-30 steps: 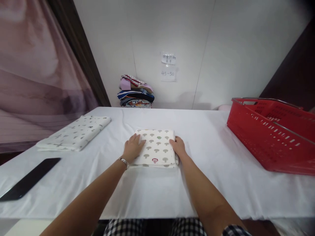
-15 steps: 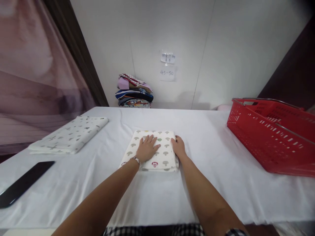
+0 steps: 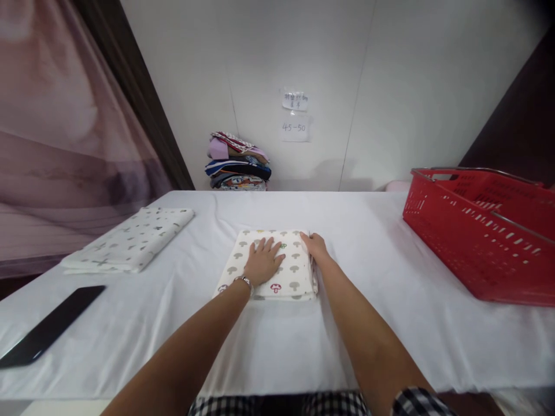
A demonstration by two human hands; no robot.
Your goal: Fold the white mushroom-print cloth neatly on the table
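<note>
A folded white cloth (image 3: 286,271) printed with grey mushrooms, and a few coloured ones, lies in front of me. My left hand (image 3: 263,261) rests flat on top of it with the fingers spread; a bracelet circles that wrist. At the cloth's far right corner, my right hand (image 3: 315,245) grips the edge, thumb on top and fingers curled around the side. The fingertips beneath are hidden. Several fabric layers show along the right side.
White fabric covers the table (image 3: 368,323). To the left lie another folded printed cloth (image 3: 130,240) and a dark phone-like slab (image 3: 52,326). A red basket (image 3: 472,248) stands at right. Behind the table is a stack of folded fabrics (image 3: 238,162).
My right hand has slid a little along the cloth's right edge toward the far corner. The left hand stays flat in place, and the view has shifted slightly.
</note>
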